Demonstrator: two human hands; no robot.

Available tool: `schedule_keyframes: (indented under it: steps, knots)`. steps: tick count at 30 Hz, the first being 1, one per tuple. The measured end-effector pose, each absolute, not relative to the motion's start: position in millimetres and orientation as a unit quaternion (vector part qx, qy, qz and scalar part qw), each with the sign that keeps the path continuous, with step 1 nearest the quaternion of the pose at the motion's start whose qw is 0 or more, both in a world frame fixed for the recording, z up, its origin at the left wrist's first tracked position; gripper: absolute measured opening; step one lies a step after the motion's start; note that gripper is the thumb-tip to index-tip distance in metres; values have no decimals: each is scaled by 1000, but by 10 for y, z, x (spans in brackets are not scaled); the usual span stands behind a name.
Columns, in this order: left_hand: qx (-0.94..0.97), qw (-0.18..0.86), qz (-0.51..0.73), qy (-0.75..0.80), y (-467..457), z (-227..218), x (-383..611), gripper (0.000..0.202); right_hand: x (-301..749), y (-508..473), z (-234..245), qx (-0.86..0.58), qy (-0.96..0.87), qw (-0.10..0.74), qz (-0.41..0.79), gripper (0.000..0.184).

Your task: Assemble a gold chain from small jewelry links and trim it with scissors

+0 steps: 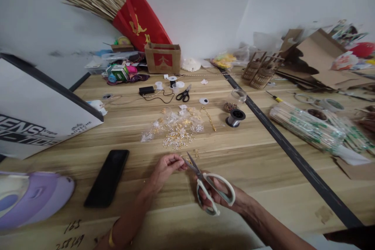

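My right hand [220,198] grips white-handled scissors [211,188], fingers through the loops, blades pointing up-left and slightly apart. My left hand [166,167] is pinched on something tiny right at the blade tips; I cannot make out what it is. Just beyond both hands lies a scatter of small gold and silver beads and clear packets [175,127] on the wooden table [258,160]. A few gold bits lie beside the scissor tips.
A black phone [108,176] lies to the left, a purple-and-white object [32,197] at the far left edge. A wire spool [234,117], black scissors [184,94], a small glass cup [238,95], bagged sticks [307,127], a cardboard box [163,58] and a white board [35,113] surround the area.
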State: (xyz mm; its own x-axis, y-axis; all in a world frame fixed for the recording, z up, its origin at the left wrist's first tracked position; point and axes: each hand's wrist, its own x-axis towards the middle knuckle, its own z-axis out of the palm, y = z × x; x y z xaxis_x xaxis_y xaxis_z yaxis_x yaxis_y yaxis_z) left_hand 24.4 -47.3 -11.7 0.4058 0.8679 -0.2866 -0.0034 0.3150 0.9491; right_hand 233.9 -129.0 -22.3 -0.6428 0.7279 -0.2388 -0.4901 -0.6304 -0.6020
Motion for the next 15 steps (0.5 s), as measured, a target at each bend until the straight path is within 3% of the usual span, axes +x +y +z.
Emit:
schedule_keyframes:
  steps: [15]
  knots:
    - [479,681,322,451,-483,-113,254,30,2347,-1280,-227,-267,-322,369,830,36]
